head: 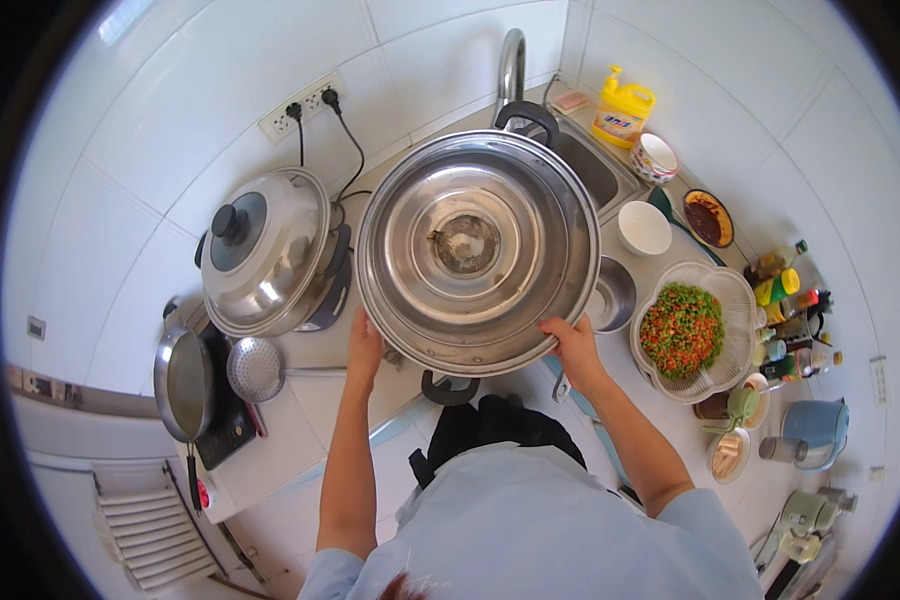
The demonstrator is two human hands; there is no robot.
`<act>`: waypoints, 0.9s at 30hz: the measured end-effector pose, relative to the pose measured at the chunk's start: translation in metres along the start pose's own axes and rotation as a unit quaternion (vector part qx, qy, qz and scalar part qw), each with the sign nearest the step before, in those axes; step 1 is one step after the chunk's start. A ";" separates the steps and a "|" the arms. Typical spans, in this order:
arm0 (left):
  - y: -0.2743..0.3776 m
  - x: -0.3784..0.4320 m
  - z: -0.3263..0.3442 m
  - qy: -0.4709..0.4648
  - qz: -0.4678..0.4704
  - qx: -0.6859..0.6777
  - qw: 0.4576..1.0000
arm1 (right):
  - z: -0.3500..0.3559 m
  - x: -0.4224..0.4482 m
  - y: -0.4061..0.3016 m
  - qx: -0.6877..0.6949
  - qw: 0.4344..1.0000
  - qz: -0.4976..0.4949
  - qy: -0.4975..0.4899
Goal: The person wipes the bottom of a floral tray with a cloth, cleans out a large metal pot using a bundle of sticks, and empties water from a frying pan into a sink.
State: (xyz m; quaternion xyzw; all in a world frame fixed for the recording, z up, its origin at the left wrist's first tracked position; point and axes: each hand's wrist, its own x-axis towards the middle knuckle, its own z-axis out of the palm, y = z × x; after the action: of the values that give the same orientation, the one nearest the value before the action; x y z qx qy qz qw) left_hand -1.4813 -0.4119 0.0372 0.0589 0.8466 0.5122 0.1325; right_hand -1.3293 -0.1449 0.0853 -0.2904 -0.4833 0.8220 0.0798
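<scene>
A wide stainless-steel pot (487, 315) with two black loop handles is held up before me, its round interior facing the camera. My left hand (365, 346) grips its rim at the lower left, fingers partly hidden beneath the pot. At the lower right, my right hand (574, 348) has its fingers over the rim. Brownish marks and a dull round patch show at the centre of the pot. Behind it stand the sink (585, 161) and its curved metal faucet (511, 67). To the left is an electric pot with a domed steel lid (285, 240).
A frying pan (184, 382) and a perforated skimmer (256, 370) lie left. On the right are a white bowl (644, 228), a steel bowl (616, 294), a plastic basket (736, 300) of chopped vegetables, several bottles and a blue-lidded pitcher (816, 431). Yellow detergent (622, 114) stands beside the sink.
</scene>
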 end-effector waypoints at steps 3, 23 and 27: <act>0.074 -0.017 -0.012 0.034 -0.039 -0.355 0.933 | -0.009 0.012 0.009 -0.036 0.999 -0.011 0.001; 0.110 -0.061 -0.134 0.278 0.205 -0.357 0.868 | 0.081 0.005 0.011 0.140 0.958 0.081 -0.235; 0.104 -0.088 -0.150 0.310 0.207 -0.349 0.860 | 0.066 0.006 0.047 0.047 0.975 0.010 -0.218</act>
State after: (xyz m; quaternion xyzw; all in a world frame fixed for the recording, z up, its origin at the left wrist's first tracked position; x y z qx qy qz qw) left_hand -1.4438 -0.5116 0.2094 0.0207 0.5780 0.7814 -0.2343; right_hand -1.3640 -0.2164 0.0674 -0.1051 -0.4468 0.8882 -0.0219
